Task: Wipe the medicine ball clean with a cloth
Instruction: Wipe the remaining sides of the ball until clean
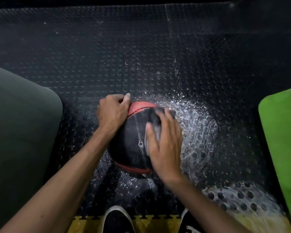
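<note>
looking down from head height at a black medicine ball (133,137) with red bands, sitting on a dark studded rubber floor (107,56) directly ahead of the person's 2 shoes (118,219).

the left hand (112,111) rests on the ball's upper left shoulder, fingers curled over the far red band, gripping to steady it. the right hand (165,142) lies flat on the ball's right side, fingers spread fairly wide, pressing a grey cloth (155,121) against the surface. the cloth shows between the fingers and pokes out past the fingertips toward the far side.

the key relation: the cloth hand covers the right flank, while the black panel in the middle, with its small valve hole (140,144) and a pale seam line, lies just to the left of that hand, between the 2 hands. the right hand is the nearer one to that panel. a wipe across the uncovered part would likely travel leftward, toward the steadying hand, or the ball would need turning. a ball has no long axis, so only the seams give direction.

the floor to the right of the ball is wet (196,125), with bright splashes and droplets. a dark green pad (20,132) sits at the left edge, a bright green one (282,135) at the right. a yellow floor strip (84,224) lies beside the shoes.

the hand is slightly blurred, so it seems to be mid wipe.
</note>
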